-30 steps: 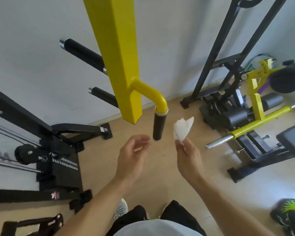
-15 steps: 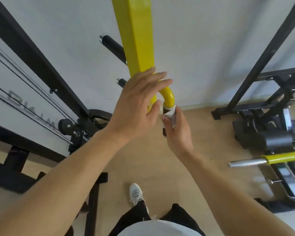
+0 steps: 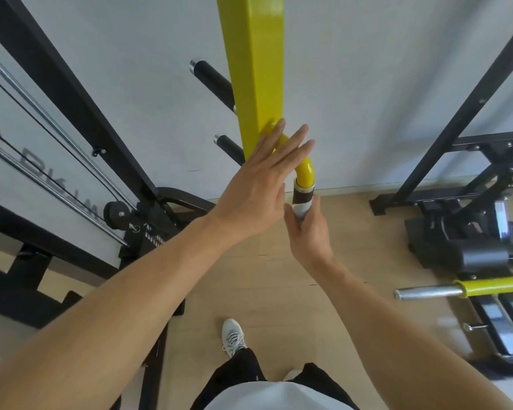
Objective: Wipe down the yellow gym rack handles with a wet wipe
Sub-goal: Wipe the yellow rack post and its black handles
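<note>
A yellow square beam of the gym rack hangs down the middle of the view. From its lower end a yellow tube curves down into a black grip. My right hand is closed around the lower part of that grip with the white wet wipe wrapped between palm and grip. My left hand lies flat and open against the lower end of the beam and the curved tube, fingers straight and apart, holding nothing.
Two more black grips stick out behind the beam. A black cable machine frame stands at the left. Another black frame and a yellow-sleeved bar lie at the right. My shoe is on the wooden floor.
I have stepped closer. My right hand brought the wipe onto the black grip and closed on it. My left hand rose and pressed flat against the yellow beam.
</note>
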Demonstrator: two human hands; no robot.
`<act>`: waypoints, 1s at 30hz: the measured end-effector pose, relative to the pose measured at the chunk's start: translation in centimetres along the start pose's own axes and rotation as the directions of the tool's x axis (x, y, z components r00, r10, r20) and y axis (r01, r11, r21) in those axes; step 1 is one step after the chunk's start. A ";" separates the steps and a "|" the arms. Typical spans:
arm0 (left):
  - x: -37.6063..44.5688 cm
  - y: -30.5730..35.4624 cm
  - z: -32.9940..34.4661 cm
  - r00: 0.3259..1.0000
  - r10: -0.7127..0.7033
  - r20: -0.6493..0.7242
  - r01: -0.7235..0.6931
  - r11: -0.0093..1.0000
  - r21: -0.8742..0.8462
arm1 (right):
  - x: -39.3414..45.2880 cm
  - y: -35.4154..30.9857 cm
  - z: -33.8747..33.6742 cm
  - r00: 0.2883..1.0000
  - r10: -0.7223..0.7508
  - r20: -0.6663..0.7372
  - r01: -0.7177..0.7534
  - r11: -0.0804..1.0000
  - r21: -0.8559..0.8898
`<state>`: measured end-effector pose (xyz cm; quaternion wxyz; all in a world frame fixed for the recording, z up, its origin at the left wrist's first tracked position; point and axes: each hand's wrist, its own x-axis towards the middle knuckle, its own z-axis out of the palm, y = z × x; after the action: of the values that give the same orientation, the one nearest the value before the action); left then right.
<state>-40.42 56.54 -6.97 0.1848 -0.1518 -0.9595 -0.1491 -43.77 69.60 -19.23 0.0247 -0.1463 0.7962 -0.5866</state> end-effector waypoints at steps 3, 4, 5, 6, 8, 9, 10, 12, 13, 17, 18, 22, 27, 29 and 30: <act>0.2 -0.3 0.6 0.999 -0.042 -0.016 0.041 0.997 -0.059 | -0.1 1.1 0.1 0.996 0.076 0.041 -0.075 0.997 -0.036; 0.3 -0.4 0.7 0.998 -0.057 -0.017 0.056 0.996 -0.074 | 0.3 0.6 -0.1 0.997 0.062 0.046 -0.061 0.998 -0.015; 0.4 -0.4 0.7 0.998 -0.067 -0.016 0.066 0.994 -0.085 | 0.8 -0.1 -0.4 0.997 0.042 0.063 -0.043 0.999 0.013; 0.4 -0.4 0.7 0.997 -0.071 -0.012 0.069 0.993 -0.094 | 1.2 -1.0 -0.9 0.996 0.020 0.090 -0.025 0.999 0.048; 0.4 -0.2 0.4 0.998 -0.065 -0.004 0.064 0.992 -0.109 | 1.3 -2.6 -2.1 0.988 -0.060 0.142 0.039 0.989 0.144; 0.4 -0.1 0.2 0.998 -0.062 -0.001 0.062 0.991 -0.116 | 0.8 -3.2 -2.7 0.981 -0.126 0.149 0.095 0.975 0.200; 0.3 -0.1 0.1 0.998 -0.063 -0.001 0.062 0.991 -0.123 | 0.3 -3.6 -3.1 0.970 -0.198 0.140 0.161 0.958 0.237; 0.3 0.0 0.1 0.997 -0.078 -0.002 0.077 0.986 -0.150 | -0.3 -3.4 -3.0 0.960 -0.271 0.068 0.252 0.945 0.208; 0.2 0.2 0.2 0.996 -0.092 -0.004 0.090 0.980 -0.177 | -0.1 -3.2 -2.5 0.966 -0.258 0.023 0.251 0.954 0.165; 0.3 0.7 0.2 0.992 -0.124 0.003 0.121 0.966 -0.229 | 0.5 0.1 -0.2 0.971 -0.225 -0.076 0.225 0.974 -0.003; 0.4 0.7 0.3 0.991 -0.131 0.011 0.131 0.967 -0.218 | 0.2 1.4 0.3 0.978 -0.195 -0.080 0.190 0.980 -0.064; 0.7 0.4 0.4 0.990 -0.143 0.015 0.144 0.971 -0.193 | -0.5 3.2 0.7 0.993 -0.081 -0.082 0.072 0.992 -0.104; 0.5 0.4 0.5 0.988 -0.156 -0.017 0.148 0.959 -0.242 | 1.9 -2.3 0.2 0.964 -0.207 -0.165 0.208 0.978 -0.016; 0.3 0.5 0.5 0.988 -0.156 -0.017 0.147 0.958 -0.244 | 1.7 -2.1 0.1 0.951 -0.257 -0.174 0.252 0.966 -0.050; 0.2 0.6 0.5 0.987 -0.158 -0.016 0.149 0.960 -0.237 | 1.3 -1.1 0.2 0.954 -0.255 -0.158 0.245 0.966 -0.082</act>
<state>-40.59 57.35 -7.22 0.1702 -0.0951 -0.9406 -0.2781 -44.76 68.79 -18.11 -0.1210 -0.1967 0.7883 -0.5703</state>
